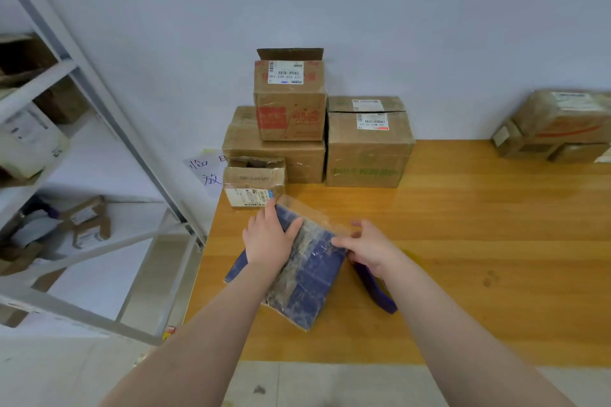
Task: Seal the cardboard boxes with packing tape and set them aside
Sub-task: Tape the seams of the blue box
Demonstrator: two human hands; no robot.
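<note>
A flat blue cardboard box [310, 281], worn and taped, lies tilted on the wooden table [463, 241] near its left edge. My left hand [269, 236] presses flat on the box's top left part. My right hand [367, 248] grips the tape dispenser, whose purple handle [375, 287] sticks out below the wrist, at the box's right edge. A strip of clear packing tape [314, 213] stretches from that hand across the box's far end.
Several brown cardboard boxes [291, 102] are stacked against the wall at the table's back, a small one [253, 182] just beyond my left hand. More boxes [555, 125] sit at the far right. A metal shelf rack [99, 142] stands left of the table.
</note>
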